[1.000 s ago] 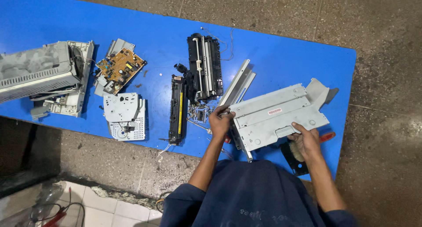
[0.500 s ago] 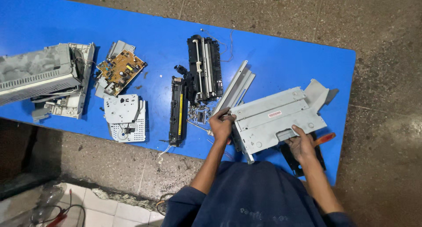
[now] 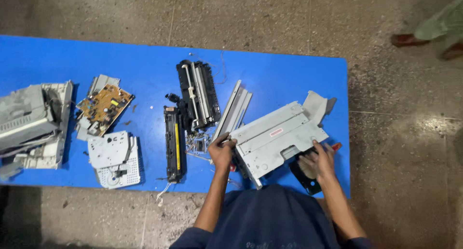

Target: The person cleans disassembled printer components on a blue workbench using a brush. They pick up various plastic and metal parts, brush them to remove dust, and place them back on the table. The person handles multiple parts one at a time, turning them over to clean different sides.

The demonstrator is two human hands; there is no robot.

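Observation:
A grey metal printer frame [image 3: 277,135] lies tilted on the blue table [image 3: 144,61], near its front right. My left hand [image 3: 222,152] grips the frame's left end. My right hand [image 3: 318,160] rests on the frame's lower right edge, over a flat black part [image 3: 304,179]. A red-handled tool [image 3: 336,146] pokes out just right of that hand. Whether the right hand's fingers hold anything is unclear.
Left of the frame lie grey rails [image 3: 236,109], a black roller unit [image 3: 197,94], a black bar with a yellow strip [image 3: 173,143], a brown circuit board [image 3: 103,104], a white plate [image 3: 113,157] and a grey printer shell [image 3: 29,123]. Another person's feet [image 3: 434,32] are at the top right.
The view has shifted, so the table sits lower and more to the left. Both hands stay on the frame, which has tilted slightly.

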